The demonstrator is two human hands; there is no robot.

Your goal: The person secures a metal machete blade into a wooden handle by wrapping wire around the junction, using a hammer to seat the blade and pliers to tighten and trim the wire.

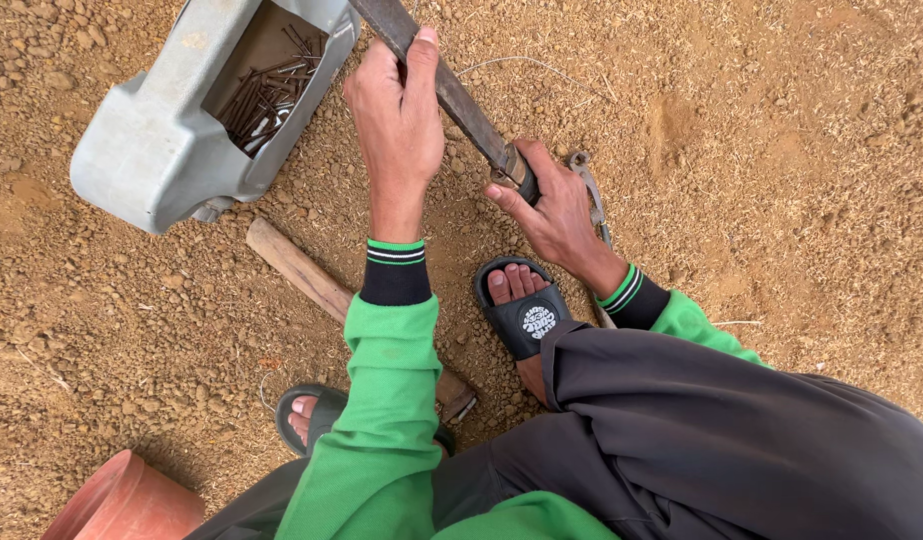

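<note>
Rusty blade [452, 95], top cut off, hands [397, 115] gripping

Upper end of flat metal bar [452, 95] cut off by top edge. Wooden handle [307, 272] hidden mid-length behind green sleeve [387, 400]. Reddish pipe [122, 500] cropped at bottom edge. Pliers [592, 200] partly covered by right hand [557, 215]. Nails [267, 95] in grey container [162, 140] too small to count.

Soft, even daylight fills the scene, bright without glare, and shadows are faint: only a thin dark edge lies on the ground [782, 150] under the hands [397, 110]. Focus is sharp around the hands, with pebbles crisp. Beyond them, lines bend slightly toward the frame's edges.
</note>
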